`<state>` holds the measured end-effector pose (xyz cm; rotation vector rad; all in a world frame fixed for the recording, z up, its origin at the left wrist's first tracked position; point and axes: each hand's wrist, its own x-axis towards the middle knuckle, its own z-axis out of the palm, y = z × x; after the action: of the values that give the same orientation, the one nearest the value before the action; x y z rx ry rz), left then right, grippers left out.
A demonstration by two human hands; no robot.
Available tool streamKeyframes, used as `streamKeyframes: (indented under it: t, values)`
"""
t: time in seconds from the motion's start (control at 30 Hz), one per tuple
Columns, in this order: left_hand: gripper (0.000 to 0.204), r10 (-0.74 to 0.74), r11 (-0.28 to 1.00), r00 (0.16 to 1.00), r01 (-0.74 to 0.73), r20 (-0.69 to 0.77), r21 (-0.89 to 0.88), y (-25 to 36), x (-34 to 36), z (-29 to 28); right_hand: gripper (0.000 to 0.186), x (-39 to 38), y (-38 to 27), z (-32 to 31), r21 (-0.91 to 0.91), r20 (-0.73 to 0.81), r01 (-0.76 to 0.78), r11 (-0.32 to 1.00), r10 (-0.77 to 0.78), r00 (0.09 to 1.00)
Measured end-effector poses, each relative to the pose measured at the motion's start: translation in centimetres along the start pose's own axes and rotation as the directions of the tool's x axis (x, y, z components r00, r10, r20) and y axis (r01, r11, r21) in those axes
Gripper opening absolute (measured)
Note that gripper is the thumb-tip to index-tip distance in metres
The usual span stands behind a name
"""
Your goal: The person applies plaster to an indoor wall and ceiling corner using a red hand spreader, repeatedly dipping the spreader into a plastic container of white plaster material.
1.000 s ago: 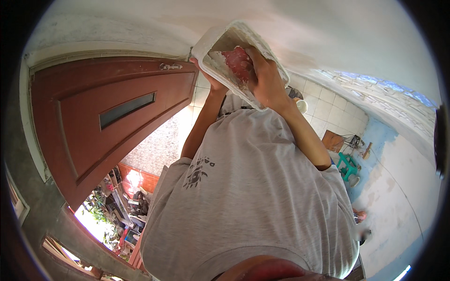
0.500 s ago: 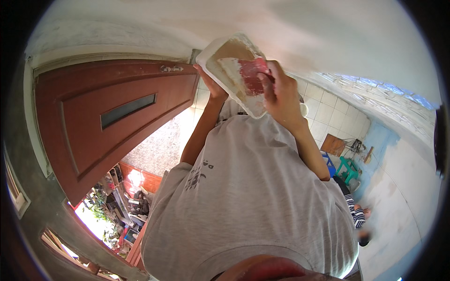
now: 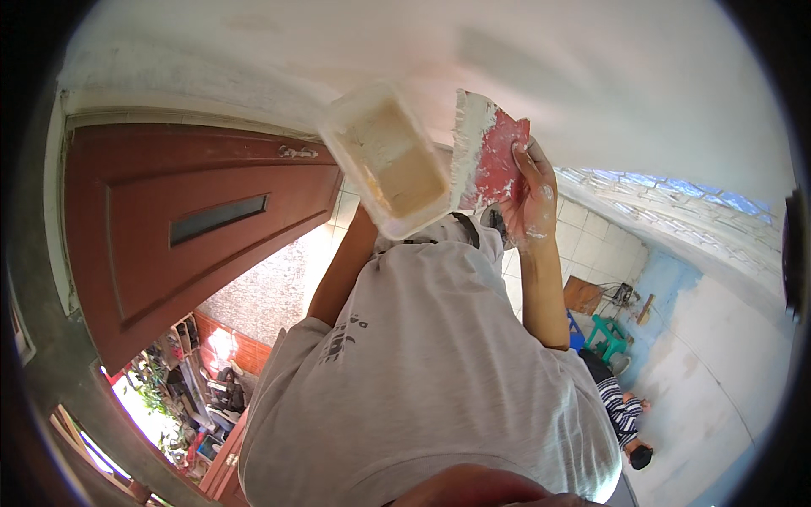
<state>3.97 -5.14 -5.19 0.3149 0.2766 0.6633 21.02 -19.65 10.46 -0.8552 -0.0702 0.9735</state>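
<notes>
In front of my chest, a white rectangular plastic tub [image 3: 345, 165] is tilted so that its inside shows, with pale beige putty [image 3: 410, 182] spread across the bottom. My left forearm [image 3: 346, 266] reaches up beneath it; the left hand supports the tub, its fingers hidden behind it. To the right, my right hand [image 3: 539, 207] grips a flat red putty spreader [image 3: 500, 152] by its right side. A ragged band of whitish putty [image 3: 467, 139] coats the spreader's left edge. White smears mark the right hand. Spreader and tub are close together.
A pale wall [image 3: 549, 76] rises just ahead of my hands. On the left stands a reddish-brown door [image 3: 144, 245], beside a doorway with clutter [image 3: 203, 380]. At the lower right are a green stool [image 3: 606, 336] and a person in striped clothing [image 3: 621, 410].
The spreader has come out of the tub and moved right, turning to show its putty-covered edge. The tub has shifted left and slightly down, and now hides my left hand.
</notes>
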Motion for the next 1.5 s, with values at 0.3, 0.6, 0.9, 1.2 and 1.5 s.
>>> streamKeyframes:
  t: [0.3,0.6,0.9,1.2,1.5]
  values:
    - [0.081,-0.062,0.918,0.918,0.206,0.392,-0.338,1.5,-0.4,1.1,0.028,-0.9,0.0,1.0,0.184,-0.05,-0.074,0.98,0.084,0.995]
    - [0.076,-0.09,0.976,0.995,0.099,0.053,-0.194,3.0,-2.7,-1.8,0.038,-2.3,0.8,2.5,0.207,0.062,-0.054,0.977,0.042,0.997]
    - [0.087,-0.093,0.992,0.99,0.083,-0.102,-0.096,2.9,-1.1,1.9,0.037,-4.3,-0.7,5.5,0.121,0.015,0.136,0.983,-0.139,0.99]
    - [0.079,-0.242,0.966,0.958,0.252,0.156,-0.051,2.9,2.0,6.0,0.043,-4.1,-11.5,11.1,-0.096,0.239,0.614,0.783,-0.581,0.778]
    - [0.076,-0.211,0.971,0.938,0.234,0.274,-0.054,0.8,3.6,6.3,0.033,-5.7,-34.8,30.6,-0.515,0.709,0.379,-0.769,-0.63,-0.317]
